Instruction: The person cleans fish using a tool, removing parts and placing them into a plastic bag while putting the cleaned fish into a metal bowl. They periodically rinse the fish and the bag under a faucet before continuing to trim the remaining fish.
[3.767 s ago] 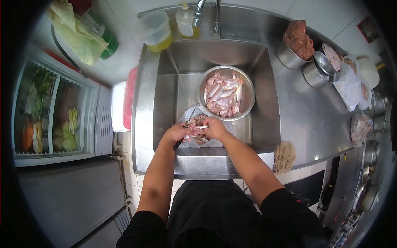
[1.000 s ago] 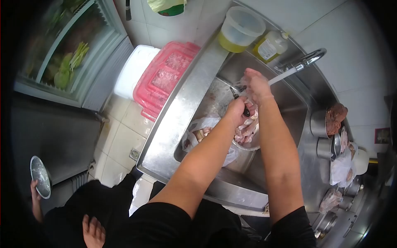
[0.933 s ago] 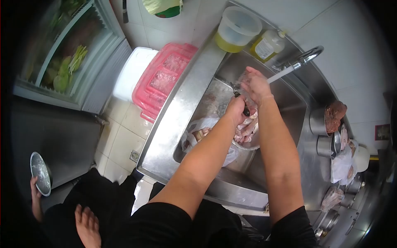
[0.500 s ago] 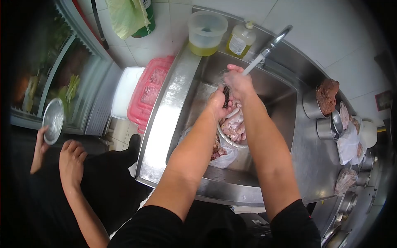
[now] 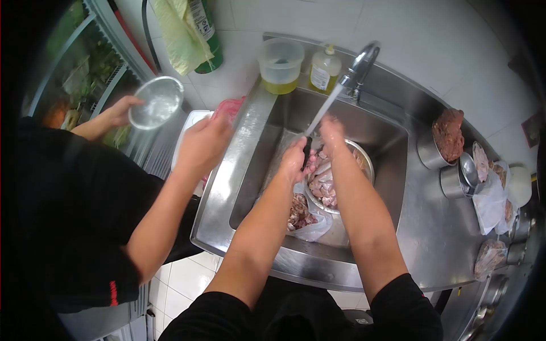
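Observation:
My left hand is closed around a slim black handle over the sink; the rest of that tool is hidden. Close by, my right hand is under the running faucet, its fingers smeared by motion. Beneath both hands, a round metal bowl in the sink holds pale raw meat pieces. Beside it lies an open plastic bag with darker raw meat.
A co-worker's hand at left holds a shallow metal bowl; their other arm reaches toward the sink's left edge. A plastic tub and soap bottle stand behind the sink. Metal pots and bagged meat line the right counter.
My hands have moved apart, the right away from the black-handled tool. The co-worker has come closer, raising the metal bowl and reaching rightward. My view has shifted slightly.

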`<state>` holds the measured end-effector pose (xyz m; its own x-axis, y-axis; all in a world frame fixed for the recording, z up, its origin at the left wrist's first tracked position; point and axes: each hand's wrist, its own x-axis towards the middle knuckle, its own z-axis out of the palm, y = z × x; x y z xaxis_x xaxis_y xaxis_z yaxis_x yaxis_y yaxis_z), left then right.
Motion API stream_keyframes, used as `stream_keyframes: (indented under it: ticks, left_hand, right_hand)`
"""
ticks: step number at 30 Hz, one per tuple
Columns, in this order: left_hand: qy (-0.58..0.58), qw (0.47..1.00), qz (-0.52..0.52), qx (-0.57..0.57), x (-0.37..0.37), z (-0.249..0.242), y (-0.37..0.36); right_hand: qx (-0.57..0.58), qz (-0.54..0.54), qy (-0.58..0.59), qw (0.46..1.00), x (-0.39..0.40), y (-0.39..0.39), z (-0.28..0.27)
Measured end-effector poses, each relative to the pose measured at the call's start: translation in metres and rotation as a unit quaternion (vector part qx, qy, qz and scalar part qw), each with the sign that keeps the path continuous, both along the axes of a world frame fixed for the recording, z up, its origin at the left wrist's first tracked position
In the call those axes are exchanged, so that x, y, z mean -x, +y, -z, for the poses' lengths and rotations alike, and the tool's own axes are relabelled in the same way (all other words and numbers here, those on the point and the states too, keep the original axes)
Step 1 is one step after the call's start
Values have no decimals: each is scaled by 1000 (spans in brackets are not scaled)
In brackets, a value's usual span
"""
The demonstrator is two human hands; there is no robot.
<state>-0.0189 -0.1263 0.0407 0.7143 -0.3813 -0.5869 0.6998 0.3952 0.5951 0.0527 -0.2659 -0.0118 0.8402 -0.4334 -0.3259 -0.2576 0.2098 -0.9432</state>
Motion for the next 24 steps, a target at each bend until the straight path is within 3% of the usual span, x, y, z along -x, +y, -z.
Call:
stream_keyframes:
  ticks: [1, 4, 7, 11, 12, 15, 18, 21, 24]
  left_hand:
    - [-36, 999, -4, -26, 6, -1, -5]
    - [-88, 991, -7, -103, 27, 8, -14]
    - [-139, 965, 2, -222, 51, 12, -13]
    - [-169, 938, 5, -304, 87, 24, -3]
    - [-163, 933, 20, -320, 91, 27, 1]
    - [-137, 935, 49, -323, 97, 38, 9]
    - [-30, 960, 46, -276, 93, 31, 5]
    - [-3, 966, 55, -251, 78, 46, -1]
    - [-18, 961, 79, -265, 77, 46, -16]
  right_hand:
    - [60, -72, 79, 992, 10, 1, -7]
    - [-33, -153, 94, 983, 66, 18, -49]
    - [-179, -141, 68, 971, 72, 16, -24]
    - [-183, -212, 76, 957, 70, 10, 5]
    - [-28, -215, 50, 975, 73, 11, 6]
    - [244, -142, -9, 959, 59, -1, 82]
    - [221, -172, 17, 960, 93, -27, 58]
    - [387, -254, -19, 886, 150, -54, 0]
    - [482, -281, -31, 830, 189, -78, -17]
